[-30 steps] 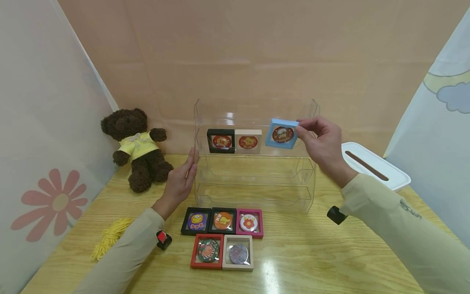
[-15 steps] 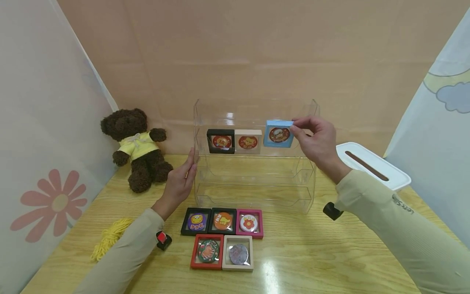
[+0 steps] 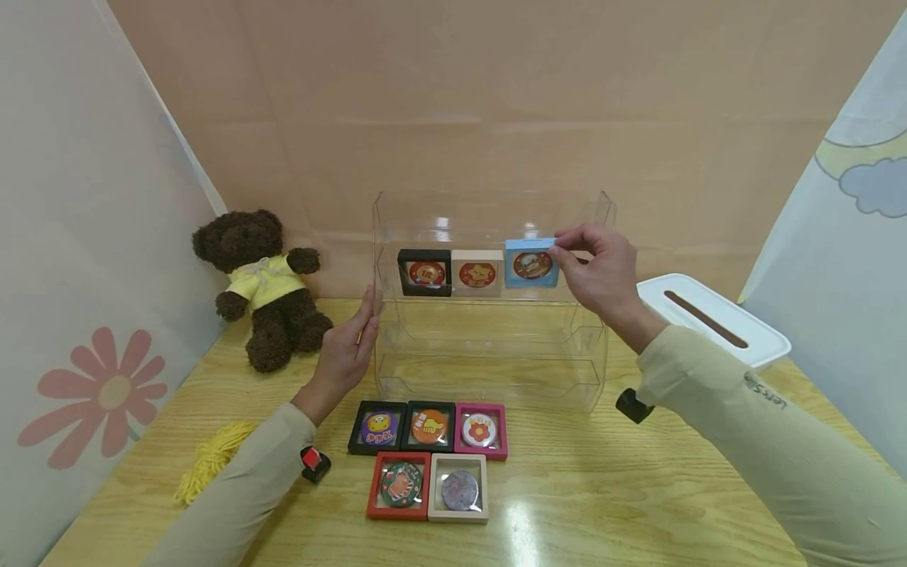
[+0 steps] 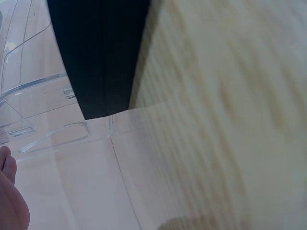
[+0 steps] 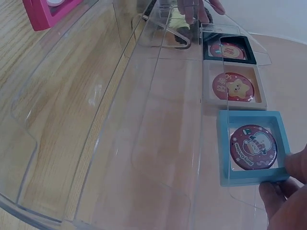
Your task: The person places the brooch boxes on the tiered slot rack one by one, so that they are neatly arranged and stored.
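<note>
Pinched at its right edge by my right hand (image 3: 602, 272) is a light blue square frame (image 3: 531, 264) with a round red badge inside. It stands upright on the upper tier of a clear acrylic display rack (image 3: 489, 390). To its left on that tier are a cream frame (image 3: 478, 272) and a black frame (image 3: 425, 272). In the right wrist view my thumb and fingers grip the blue frame's (image 5: 253, 147) corner, close beside the cream frame (image 5: 235, 88). My left hand (image 3: 347, 350) rests with straight fingers against the rack's left side.
In front of the rack lie several framed badges, including a pink frame (image 3: 482, 431) and a red frame (image 3: 400, 484). A teddy bear (image 3: 258, 283) and yellow yarn (image 3: 212, 461) are at left; a white tissue box (image 3: 716, 319) is at right. A black block (image 4: 100, 57) looms in the left wrist view.
My right hand has moved left and slightly down with the blue frame, which was tilted and now stands straight beside the cream one. The left hand has stayed at the rack's side.
</note>
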Tool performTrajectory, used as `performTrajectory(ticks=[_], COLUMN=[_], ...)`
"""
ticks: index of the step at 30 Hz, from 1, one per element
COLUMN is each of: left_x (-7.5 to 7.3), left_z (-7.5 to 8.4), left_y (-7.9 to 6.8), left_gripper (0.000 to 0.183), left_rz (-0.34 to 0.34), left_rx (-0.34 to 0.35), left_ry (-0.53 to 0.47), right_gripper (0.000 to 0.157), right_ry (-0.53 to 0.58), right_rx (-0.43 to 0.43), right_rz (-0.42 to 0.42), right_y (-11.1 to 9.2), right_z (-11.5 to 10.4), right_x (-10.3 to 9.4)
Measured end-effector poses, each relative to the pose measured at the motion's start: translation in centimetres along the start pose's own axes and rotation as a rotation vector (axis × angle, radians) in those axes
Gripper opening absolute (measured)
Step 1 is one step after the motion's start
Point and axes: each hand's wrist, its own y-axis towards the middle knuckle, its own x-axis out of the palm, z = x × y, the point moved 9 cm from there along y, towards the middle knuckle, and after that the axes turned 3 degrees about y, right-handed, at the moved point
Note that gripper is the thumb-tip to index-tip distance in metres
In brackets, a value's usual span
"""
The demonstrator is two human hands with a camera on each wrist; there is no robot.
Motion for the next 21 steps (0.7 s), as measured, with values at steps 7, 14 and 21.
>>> performTrajectory(ticks=[7,14,21], left_x=[0.06,0.06,0.08], left_z=[0.08,0.19,0.39], left_y=[0.03,0.00,0.04], left_gripper=[0.054,0.054,0.054], left_rz=[0.004,0.015,0.015], left_rx=[0.004,0.015,0.012], left_ry=[0.002,-0.006,-0.003], right_gripper=[0.005,0.004,0.004], right_ry=[-0.050,-0.060,-0.059], right_rx=[-0.010,0.039,0.029], right_rz=[-0.006,-0.038,-0.042], right_y=[-0.16,-0.29,-0.41], right_z=[0.01,0.49,0.76], right_x=[0.19,0.56,0.68])
